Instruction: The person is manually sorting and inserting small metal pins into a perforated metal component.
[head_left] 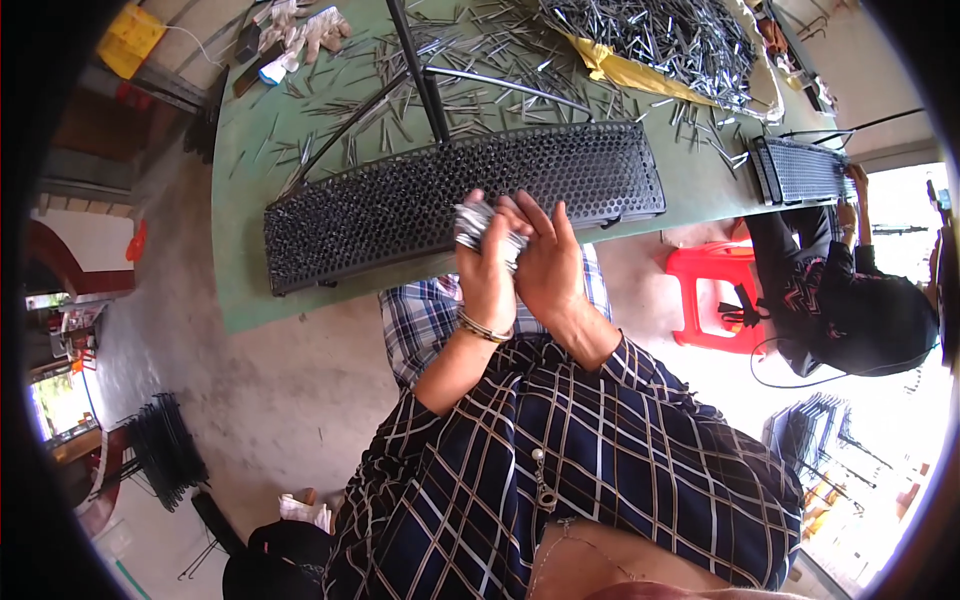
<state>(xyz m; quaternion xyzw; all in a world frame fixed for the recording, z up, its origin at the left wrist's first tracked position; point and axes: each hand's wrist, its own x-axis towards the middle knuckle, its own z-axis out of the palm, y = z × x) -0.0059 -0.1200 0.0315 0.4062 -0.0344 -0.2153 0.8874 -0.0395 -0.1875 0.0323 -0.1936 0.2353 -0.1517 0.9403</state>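
Observation:
My left hand (pixel 487 283) is closed around a bundle of short, thin silver metal strips (pixel 472 218), held just over the front edge of a long black perforated rack (pixel 600 170). Beside it is my right hand (pixel 552 268), palm up, its fingers stretched out and their tips close to the bundle. Whether those fingertips touch the strips, I cannot tell. The rack has rows of round holes, and its left part looks fuller of small dark pieces. Black metal rods (pixel 425 90) rise from its back side.
Loose metal strips (pixel 500 30) lie scattered over the green table (pixel 245 215). A heap of strips (pixel 670 45) sits on yellow-edged sheeting at the back right. Work gloves (pixel 310 35) lie back left. At right, a person (pixel 860 310) handles another rack (pixel 805 170) near a red stool (pixel 715 300).

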